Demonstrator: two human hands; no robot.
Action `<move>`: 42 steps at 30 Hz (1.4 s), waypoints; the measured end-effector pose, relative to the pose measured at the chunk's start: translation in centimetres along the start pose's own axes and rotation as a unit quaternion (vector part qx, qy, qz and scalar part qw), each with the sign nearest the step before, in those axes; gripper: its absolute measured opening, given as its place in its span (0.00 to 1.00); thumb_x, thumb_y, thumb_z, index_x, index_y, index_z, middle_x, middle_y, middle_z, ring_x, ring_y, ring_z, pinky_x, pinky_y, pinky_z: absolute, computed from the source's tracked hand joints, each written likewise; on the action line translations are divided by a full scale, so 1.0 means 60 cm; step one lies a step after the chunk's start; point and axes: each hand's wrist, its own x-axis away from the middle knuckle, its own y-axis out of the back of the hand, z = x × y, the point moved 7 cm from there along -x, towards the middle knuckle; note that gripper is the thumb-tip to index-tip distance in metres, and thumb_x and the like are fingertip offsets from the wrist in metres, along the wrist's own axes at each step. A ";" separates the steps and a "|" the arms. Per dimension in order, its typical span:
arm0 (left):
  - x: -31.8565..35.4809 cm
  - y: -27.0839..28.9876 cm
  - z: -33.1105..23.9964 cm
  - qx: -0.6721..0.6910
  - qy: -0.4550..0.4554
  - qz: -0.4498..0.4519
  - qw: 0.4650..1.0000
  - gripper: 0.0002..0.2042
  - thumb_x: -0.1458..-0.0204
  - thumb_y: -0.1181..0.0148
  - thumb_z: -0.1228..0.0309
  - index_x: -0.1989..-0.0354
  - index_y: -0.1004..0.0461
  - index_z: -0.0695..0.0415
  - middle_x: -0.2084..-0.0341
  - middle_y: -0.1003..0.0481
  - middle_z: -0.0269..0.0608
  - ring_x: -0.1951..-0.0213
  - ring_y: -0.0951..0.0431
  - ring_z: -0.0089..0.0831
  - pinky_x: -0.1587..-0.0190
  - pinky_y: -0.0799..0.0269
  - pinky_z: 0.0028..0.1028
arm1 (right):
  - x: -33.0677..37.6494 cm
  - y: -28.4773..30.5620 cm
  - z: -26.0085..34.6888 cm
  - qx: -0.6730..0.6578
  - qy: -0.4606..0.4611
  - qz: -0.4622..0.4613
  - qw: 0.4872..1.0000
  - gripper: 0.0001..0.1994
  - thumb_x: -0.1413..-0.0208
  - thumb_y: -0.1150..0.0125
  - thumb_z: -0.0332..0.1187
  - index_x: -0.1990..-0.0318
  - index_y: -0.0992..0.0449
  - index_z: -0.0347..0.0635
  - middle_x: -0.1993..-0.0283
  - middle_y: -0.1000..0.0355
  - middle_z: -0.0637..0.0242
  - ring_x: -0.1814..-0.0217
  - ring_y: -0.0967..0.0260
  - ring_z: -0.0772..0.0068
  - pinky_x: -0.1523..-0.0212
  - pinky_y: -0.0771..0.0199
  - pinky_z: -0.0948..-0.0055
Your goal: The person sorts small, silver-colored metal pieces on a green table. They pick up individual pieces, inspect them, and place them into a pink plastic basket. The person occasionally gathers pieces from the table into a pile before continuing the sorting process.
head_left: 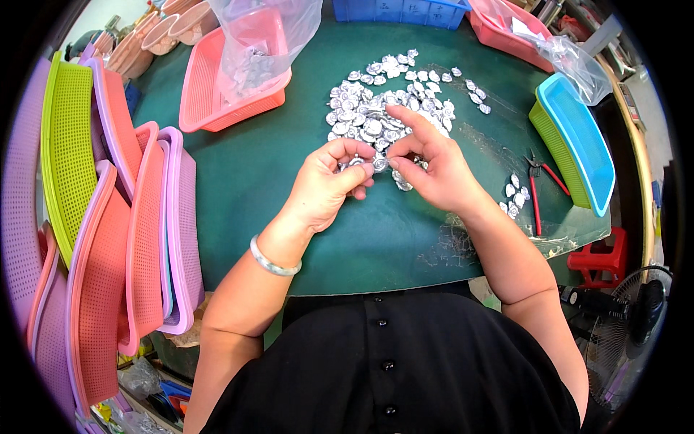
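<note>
Silver rose-shaped metal pieces [372,127] lie in a loose heap on the green tabletop, just beyond my hands. My left hand [322,181] is closed, with thumb and fingers pinching a small silver rose piece [356,163], partly covered by the fingertips. Close beside it, my right hand [437,163] has its thumb and a finger brought together in a pinch, while another finger points up over the heap. What the right fingertips hold, if anything, is too small to make out. A few rose pieces show beneath the right hand.
Red-handled pliers [536,195] and several loose pieces lie at the right. A blue-and-green basket [578,145] stands beyond them. A pink basket [235,112] with a plastic bag [271,43] sits back left. Stacked plastic baskets [108,282] crowd the left edge; a fan [629,318] stands lower right.
</note>
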 end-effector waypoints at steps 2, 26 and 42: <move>0.000 0.000 -0.001 0.002 -0.007 0.002 1.000 0.10 0.50 0.45 0.78 0.59 0.30 0.63 0.68 0.29 0.37 0.72 0.28 0.21 0.74 0.33 0.18 | -0.001 0.002 0.004 0.016 0.003 -0.004 1.000 0.28 0.52 0.46 0.19 0.41 0.41 0.43 0.74 0.30 0.67 0.70 0.32 0.77 0.65 0.32 0.77; 0.000 0.002 0.015 0.031 0.082 0.000 0.996 0.08 0.49 0.45 0.75 0.61 0.29 0.61 0.70 0.25 0.39 0.73 0.27 0.21 0.77 0.32 0.17 | 0.001 0.013 -0.008 0.074 -0.044 0.076 0.993 0.25 0.54 0.45 0.19 0.45 0.39 0.38 0.75 0.31 0.66 0.74 0.33 0.74 0.72 0.33 0.74; 0.003 0.007 0.016 -0.020 0.087 0.000 0.996 0.05 0.49 0.42 0.72 0.67 0.26 0.59 0.79 0.29 0.30 0.80 0.33 0.15 0.81 0.41 0.13 | 0.019 0.096 0.047 0.254 -0.042 0.115 0.959 0.16 0.57 0.48 0.20 0.57 0.30 0.38 0.75 0.30 0.60 0.74 0.31 0.63 0.70 0.32 0.70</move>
